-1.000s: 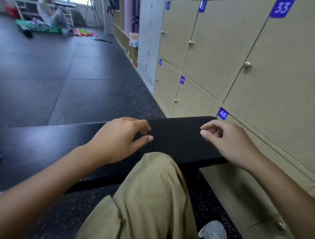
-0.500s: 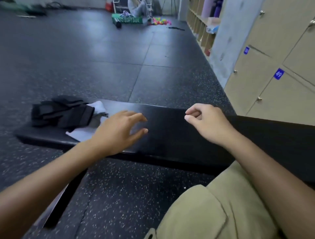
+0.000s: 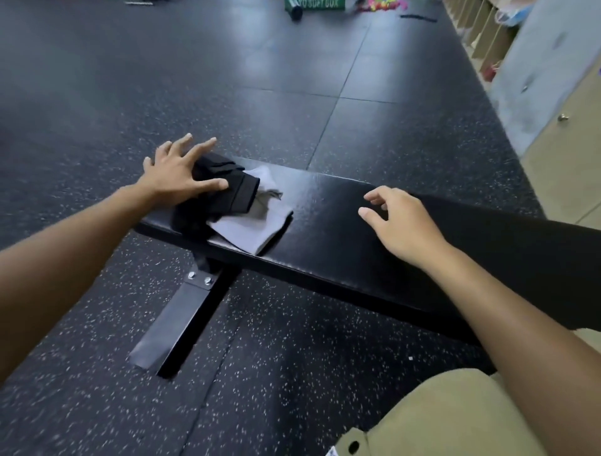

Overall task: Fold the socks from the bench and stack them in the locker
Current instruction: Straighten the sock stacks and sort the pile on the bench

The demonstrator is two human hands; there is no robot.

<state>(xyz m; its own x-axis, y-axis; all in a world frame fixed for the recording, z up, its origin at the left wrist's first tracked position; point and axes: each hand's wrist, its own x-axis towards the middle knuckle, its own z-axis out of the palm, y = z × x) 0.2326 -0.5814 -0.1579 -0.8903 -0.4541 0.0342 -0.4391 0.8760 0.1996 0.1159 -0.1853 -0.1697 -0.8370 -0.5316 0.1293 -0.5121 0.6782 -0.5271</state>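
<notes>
Floor box (image 3: 313, 4) lettering: "SOFT BOX"

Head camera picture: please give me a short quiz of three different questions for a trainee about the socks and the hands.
1. True or false: the left hand rests with spread fingers on the black socks.
2. What lies partly under the black socks? A) grey sock B) towel C) shoe
3. Fill in: the right hand is above the ____ and holds nothing.

Key: 1 true; 2 A, the grey sock; 3 bench.
</notes>
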